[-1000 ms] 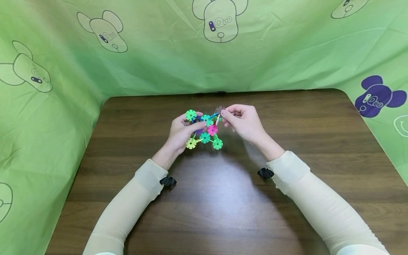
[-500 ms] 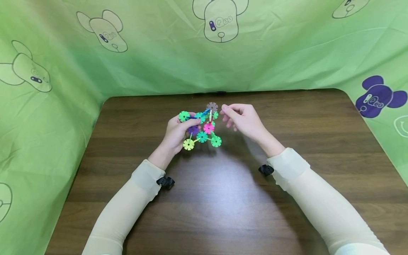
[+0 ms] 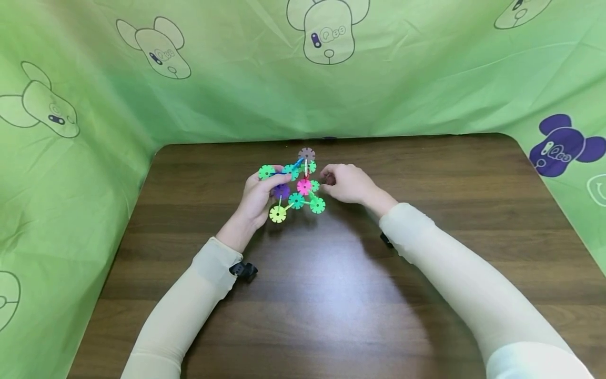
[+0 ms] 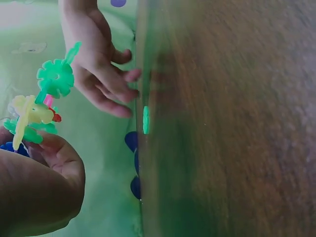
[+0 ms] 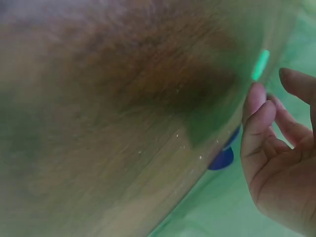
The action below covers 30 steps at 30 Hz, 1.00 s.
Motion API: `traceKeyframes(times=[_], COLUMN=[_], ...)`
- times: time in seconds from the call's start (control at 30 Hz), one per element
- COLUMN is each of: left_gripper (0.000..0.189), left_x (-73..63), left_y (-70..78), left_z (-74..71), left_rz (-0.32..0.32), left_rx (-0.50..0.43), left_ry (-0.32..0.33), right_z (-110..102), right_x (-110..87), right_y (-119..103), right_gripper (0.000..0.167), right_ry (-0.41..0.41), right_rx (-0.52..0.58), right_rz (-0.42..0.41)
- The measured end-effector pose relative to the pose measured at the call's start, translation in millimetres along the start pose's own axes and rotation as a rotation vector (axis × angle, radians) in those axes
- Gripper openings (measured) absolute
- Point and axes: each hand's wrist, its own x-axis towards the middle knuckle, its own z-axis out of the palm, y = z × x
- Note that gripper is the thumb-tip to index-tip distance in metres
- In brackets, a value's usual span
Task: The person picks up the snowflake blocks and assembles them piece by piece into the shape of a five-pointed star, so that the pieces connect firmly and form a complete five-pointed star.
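My left hand (image 3: 257, 199) holds a structure of interlocking notched plastic discs (image 3: 296, 200), thumb across its near side. Among its parts are a purple disc (image 3: 281, 191), a pink disc (image 3: 304, 187), a yellow disc (image 3: 278, 214), a greyish disc (image 3: 306, 154) at the far end and several green ones. Right of it, my right hand (image 3: 347, 183) is lowered near the table, fingers loosely bent and apart, with nothing between them. A single green disc (image 4: 145, 120), seen edge-on, lies on the table close to the right fingertips; the right wrist view shows this green disc (image 5: 260, 65) just beyond them.
The brown wooden table (image 3: 331, 316) ends at the back against a green cloth backdrop (image 3: 236, 100) with printed bear-like heads. Cloth also hangs along both sides. A small black camera (image 3: 243, 270) sits at the left wrist.
The left hand has shifted the disc structure left. The right hand has come off the greyish disc, moved slightly left and turned downward toward the table, its pinch loosened.
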Motion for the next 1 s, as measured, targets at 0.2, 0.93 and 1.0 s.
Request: traceKeyframes(times=[0.2,0.93,1.0], left_gripper=[0.012,0.040,0.046], left_x=[-0.3,2.7,2.2], left_y=[0.4,0.5,0.6], left_z=[1.4,3.4,2.8], left_rz=[-0.020,-0.077,-0.084], left_rx=[-0.027,0.032,0.050], left_ry=[-0.021,-0.118,-0.137], right_z=[8.3,0.0,-3.6], right_x=[11.1,-3.0,-9.1], right_y=[-7.5,21.3,25.0], right_gripper=[0.042,0.018,0.019], right_ry=[-0.009,0.005,0.052], right_rx=[-0.151,0.327,0.354], right_rz=[-0.015,0.038,0.047])
